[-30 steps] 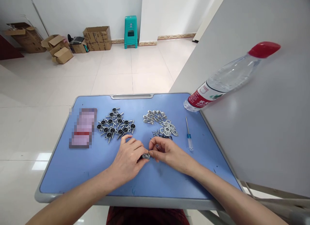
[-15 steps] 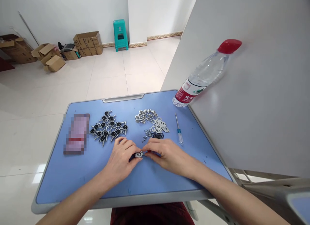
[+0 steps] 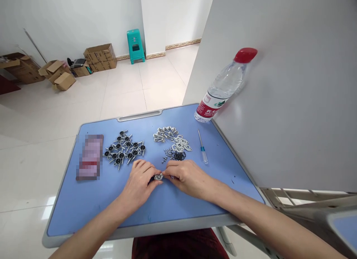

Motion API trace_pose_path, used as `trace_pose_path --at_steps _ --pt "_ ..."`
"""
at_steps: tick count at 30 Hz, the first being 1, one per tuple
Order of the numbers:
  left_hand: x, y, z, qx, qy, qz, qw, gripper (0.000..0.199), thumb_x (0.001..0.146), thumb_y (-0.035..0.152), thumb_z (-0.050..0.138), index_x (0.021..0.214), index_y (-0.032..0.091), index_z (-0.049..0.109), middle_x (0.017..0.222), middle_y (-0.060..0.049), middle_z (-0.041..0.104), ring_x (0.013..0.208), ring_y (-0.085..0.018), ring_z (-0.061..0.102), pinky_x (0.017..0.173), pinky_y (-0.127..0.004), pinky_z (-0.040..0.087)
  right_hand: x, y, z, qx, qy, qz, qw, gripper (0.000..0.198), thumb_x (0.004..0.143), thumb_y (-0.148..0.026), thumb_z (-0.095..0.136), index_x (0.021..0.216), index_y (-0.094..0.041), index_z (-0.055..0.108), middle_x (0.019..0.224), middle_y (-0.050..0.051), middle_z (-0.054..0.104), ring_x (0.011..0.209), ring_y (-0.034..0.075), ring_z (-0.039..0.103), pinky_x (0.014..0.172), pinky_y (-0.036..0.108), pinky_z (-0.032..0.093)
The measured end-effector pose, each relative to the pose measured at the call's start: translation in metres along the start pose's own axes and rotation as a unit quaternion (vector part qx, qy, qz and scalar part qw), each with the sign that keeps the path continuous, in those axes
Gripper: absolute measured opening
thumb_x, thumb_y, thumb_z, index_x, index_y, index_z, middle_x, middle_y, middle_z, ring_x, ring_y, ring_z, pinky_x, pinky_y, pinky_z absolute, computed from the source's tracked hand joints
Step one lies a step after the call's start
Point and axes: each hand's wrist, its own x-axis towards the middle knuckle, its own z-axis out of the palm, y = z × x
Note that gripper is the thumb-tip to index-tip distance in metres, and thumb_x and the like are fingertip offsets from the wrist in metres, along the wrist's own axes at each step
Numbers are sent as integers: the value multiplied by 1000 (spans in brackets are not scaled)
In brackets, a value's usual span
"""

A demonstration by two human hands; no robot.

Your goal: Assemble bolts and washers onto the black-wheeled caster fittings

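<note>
The hands still met at the part (image 3: 158, 176), near the table's middle: the left hand (image 3: 139, 178) clamped it between thumb and fingers, while the right hand (image 3: 189, 178) had its fingertips at the part's right side, their exact grip unclear. The rings (image 3: 179, 156), partly covered a second earlier, showed just beyond. Open table (image 3: 156, 208) ran to the near edge and between screwdriver (image 3: 203, 151) and right edge.

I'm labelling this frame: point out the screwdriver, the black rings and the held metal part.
Screwdriver (image 3: 202, 149), head view: its handle's blue part.
Black rings (image 3: 179, 156), head view: the pile's middle.
Metal part (image 3: 158, 176), head view: its exposed face.
</note>
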Motion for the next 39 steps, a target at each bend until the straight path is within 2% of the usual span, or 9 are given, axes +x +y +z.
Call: trace_pose_path --at_steps 6,12,18,24,28,33,36,39 --pt "-2 1 0 6 -3 0 1000 8 87 19 65 94 18 60 86 -1 63 83 -19 54 82 -38 41 2 1 4 35 16 16 999 12 88 -10 58 84 -17 67 77 2 66 64 12 61 57 22 40" --pt "-2 6 -2 2 9 -7 1000 12 84 19 67 94 18 61 87 -2 62 85 -20 54 86 -39 40 4 -1 2 48 10 38 998 11 84 -7 63 82 -17 67 78 2 68 64 13 62 58 22 42" --pt "-3 6 -3 5 12 2 1000 5 90 20 60 95 19 60 84 -1 65 80 -19 56 87 -41 39 4 -2 1 39 13 42 998 9 84 -8 64 83 -16 68 77 2 69 64 14 62 58 22 42" --pt "-3 2 -2 -1 19 0 1000 7 88 23 65 93 19 61 85 -1 66 80 -18 58 88 -41 39 5 -4 -3 39 -21 67 997 10 84 -8 62 85 -16 68 81 3 69 67 14 62 60 23 41" --pt "-1 4 -3 11 14 4 1000 5 88 20 63 93 20 61 85 -1 66 80 -18 57 89 -41 38 7 -7 -10 37 -66 102 992 9 83 -12 65 89 -17 67 86 4 69 68 15 61 62 25 40" --pt "-2 6 -4 17 14 8 1000 2 89 21 61 91 20 61 84 -1 66 80 -19 56 84 -39 39 7 -10 -14 41 -116 126 984 7 80 -11 65 82 -17 66 82 2 67 68 15 59 61 25 37" --pt "-2 5 -4 12 16 7 1000 3 88 20 62 92 20 62 85 -1 66 80 -19 56 82 -39 40 6 -11 -21 85 -104 133 982 6 82 -12 62 85 -17 64 83 2 65 70 15 58 65 26 40" --pt "-1 5 -4 3 12 -4 1000 4 88 22 63 91 20 62 84 0 66 79 -18 57 81 -38 40 4 -10 -33 176 -47 143 973 14 93 -20 48 93 -18 62 88 3 64 78 15 57 72 27 43"
